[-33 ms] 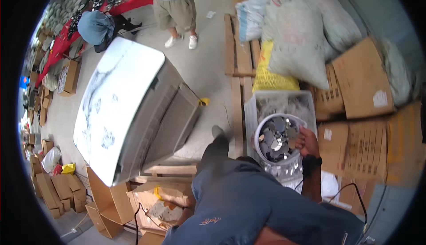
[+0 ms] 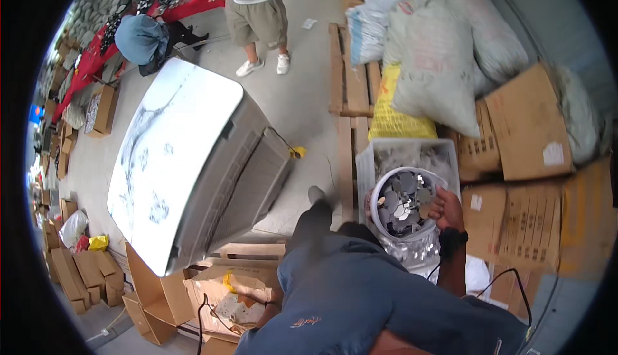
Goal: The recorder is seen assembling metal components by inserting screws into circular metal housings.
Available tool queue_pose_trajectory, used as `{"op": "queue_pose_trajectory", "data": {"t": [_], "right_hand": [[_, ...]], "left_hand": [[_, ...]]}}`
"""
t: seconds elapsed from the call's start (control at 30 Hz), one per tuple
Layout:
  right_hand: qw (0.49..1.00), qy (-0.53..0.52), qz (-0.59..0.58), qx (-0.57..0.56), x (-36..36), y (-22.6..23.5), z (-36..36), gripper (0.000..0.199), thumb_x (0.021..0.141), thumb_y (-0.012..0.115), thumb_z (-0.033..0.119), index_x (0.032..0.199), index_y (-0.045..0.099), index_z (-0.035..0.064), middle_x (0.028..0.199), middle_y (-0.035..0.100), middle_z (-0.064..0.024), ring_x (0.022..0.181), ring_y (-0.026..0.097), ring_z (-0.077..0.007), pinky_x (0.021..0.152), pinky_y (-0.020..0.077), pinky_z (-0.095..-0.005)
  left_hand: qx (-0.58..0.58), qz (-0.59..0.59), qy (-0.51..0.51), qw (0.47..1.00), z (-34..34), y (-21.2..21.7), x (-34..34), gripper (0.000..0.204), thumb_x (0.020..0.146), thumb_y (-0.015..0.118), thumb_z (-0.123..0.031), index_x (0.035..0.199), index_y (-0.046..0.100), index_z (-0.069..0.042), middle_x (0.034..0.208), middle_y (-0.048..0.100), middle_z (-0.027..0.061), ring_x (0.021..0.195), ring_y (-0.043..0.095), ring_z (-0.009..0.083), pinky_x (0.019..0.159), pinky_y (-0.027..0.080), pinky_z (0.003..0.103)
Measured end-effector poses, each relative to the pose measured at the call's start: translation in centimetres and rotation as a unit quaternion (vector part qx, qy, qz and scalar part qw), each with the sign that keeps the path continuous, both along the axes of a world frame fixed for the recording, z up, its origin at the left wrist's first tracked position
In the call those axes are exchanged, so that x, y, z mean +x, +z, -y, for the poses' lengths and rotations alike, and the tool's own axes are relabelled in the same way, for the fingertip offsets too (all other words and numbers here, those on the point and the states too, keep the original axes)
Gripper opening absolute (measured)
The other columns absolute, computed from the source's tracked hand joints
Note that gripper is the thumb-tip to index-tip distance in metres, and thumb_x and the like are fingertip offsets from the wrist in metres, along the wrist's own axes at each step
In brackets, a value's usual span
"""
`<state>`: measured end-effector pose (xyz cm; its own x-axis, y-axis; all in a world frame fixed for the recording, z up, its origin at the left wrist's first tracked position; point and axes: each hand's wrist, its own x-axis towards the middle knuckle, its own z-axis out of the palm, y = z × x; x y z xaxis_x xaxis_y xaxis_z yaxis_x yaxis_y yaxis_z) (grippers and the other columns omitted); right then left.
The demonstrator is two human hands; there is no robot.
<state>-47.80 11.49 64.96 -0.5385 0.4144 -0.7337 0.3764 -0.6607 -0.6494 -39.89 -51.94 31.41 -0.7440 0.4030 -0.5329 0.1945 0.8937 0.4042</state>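
My right hand is closed at the right side of a white bucket, where its handle meets the rim. The exact grip is partly hidden. Inside the bucket lie many flat, shiny grey pieces, some round and some angular. It stands over a pale plastic bin that holds clear plastic bags. Low on the left, a bit of my left arm shows beside an opened cardboard box; the fingers of that hand are hidden.
A large grey machine with a white lid stands to my left. Stuffed woven sacks, a yellow sack and cardboard boxes are piled ahead right on wooden pallets. Two people are near a red-covered table at far left.
The view has shifted slightly, so the surroundings sit a little lower in the picture. My right hand stays at the bucket's side.
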Motion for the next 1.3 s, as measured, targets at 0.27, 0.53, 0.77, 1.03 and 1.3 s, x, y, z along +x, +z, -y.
{"op": "queue_pose_trajectory", "data": {"t": [0.27, 0.53, 0.77, 1.03, 1.3], "right_hand": [[0.997, 0.000, -0.073, 0.002, -16.2, 1.5, -6.8, 0.036, 0.104, 0.068, 0.030, 0.079, 0.044, 0.0215, 0.061, 0.032, 0.0090, 0.048, 0.028, -0.0069, 0.046, 0.0256, -0.0284], [0.998, 0.030, -0.033, 0.052, -37.3, -0.9, -12.7, 0.032, 0.102, 0.070, 0.030, 0.079, 0.048, 0.0215, 0.060, 0.031, 0.0087, 0.047, 0.030, -0.0074, 0.043, 0.0264, -0.0288], [0.991, 0.102, 0.086, 0.012, -52.9, -11.3, -18.7, 0.033, 0.098, 0.072, 0.031, 0.081, 0.045, 0.0242, 0.058, 0.031, 0.0090, 0.043, 0.029, -0.0084, 0.040, 0.0242, -0.0306], [0.991, 0.094, 0.091, -0.023, -65.4, -13.7, -22.1, 0.030, 0.097, 0.074, 0.028, 0.083, 0.047, 0.0229, 0.059, 0.031, 0.0088, 0.044, 0.029, -0.0083, 0.041, 0.0251, -0.0293], [0.992, 0.081, 0.091, -0.013, -80.4, -11.4, -23.8, 0.035, 0.097, 0.072, 0.027, 0.076, 0.045, 0.0241, 0.058, 0.029, 0.0099, 0.044, 0.025, -0.0086, 0.042, 0.0218, -0.0306]], "left_hand": [[-0.077, -0.087, 0.017, 0.993, -2.0, 2.3, -7.9, 0.015, 0.089, 0.073, -0.029, 0.095, 0.079, -0.016, 0.098, 0.080, 0.0131, 0.091, 0.079, 0.0296, 0.075, 0.061, 0.044], [-0.135, 0.126, 0.248, 0.951, -11.4, 4.1, -13.5, 0.021, 0.094, 0.070, -0.029, 0.108, 0.081, -0.018, 0.107, 0.080, 0.0131, 0.099, 0.079, 0.0324, 0.083, 0.062, 0.042], [-0.072, 0.104, 0.478, 0.869, -23.6, 6.4, -30.2, 0.027, 0.097, 0.067, -0.029, 0.116, 0.080, -0.016, 0.114, 0.079, 0.0167, 0.104, 0.077, 0.0357, 0.090, 0.061, 0.045], [-0.030, 0.051, 0.512, 0.857, -27.9, 8.7, -44.7, 0.030, 0.097, 0.065, -0.030, 0.118, 0.079, -0.015, 0.116, 0.078, 0.0177, 0.106, 0.076, 0.0366, 0.093, 0.060, 0.046], [0.077, 0.017, 0.551, 0.831, -34.9, 5.0, -59.0, 0.032, 0.098, 0.063, -0.031, 0.121, 0.078, -0.014, 0.118, 0.077, 0.0187, 0.108, 0.075, 0.0374, 0.095, 0.059, 0.047]]}}
